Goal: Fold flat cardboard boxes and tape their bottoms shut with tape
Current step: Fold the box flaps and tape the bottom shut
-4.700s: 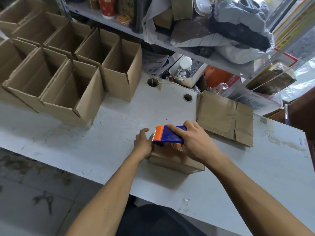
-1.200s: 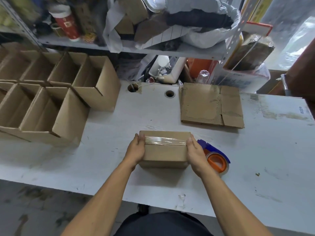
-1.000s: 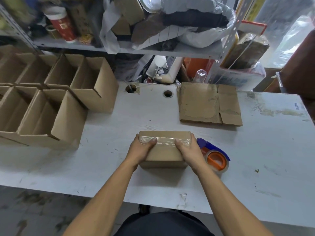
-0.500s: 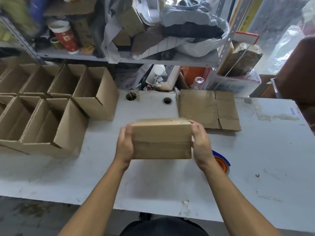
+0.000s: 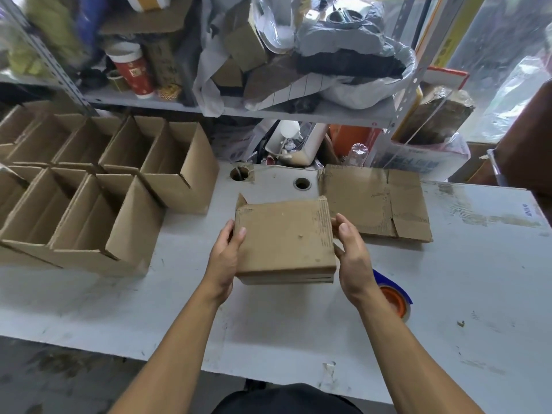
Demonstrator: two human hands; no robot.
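The cardboard box (image 5: 285, 239) was held in the air above the table's (image 5: 298, 333) front edge. The left hand (image 5: 224, 256) gripped its left side, fingers curled round the edge; the right hand (image 5: 351, 258) was loose and open beside it. Held one-handed, it might slip onto the tape dispenser (image 5: 395, 295).

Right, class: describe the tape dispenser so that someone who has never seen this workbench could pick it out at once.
Start at the scuffed white worktable and find the small brown cardboard box held between both hands. Just behind the right hand, near the table's front edge, lies the blue and orange plastic tape dispenser. It is the only brightly coloured thing on the tabletop; everything else there is plain brown cardboard.
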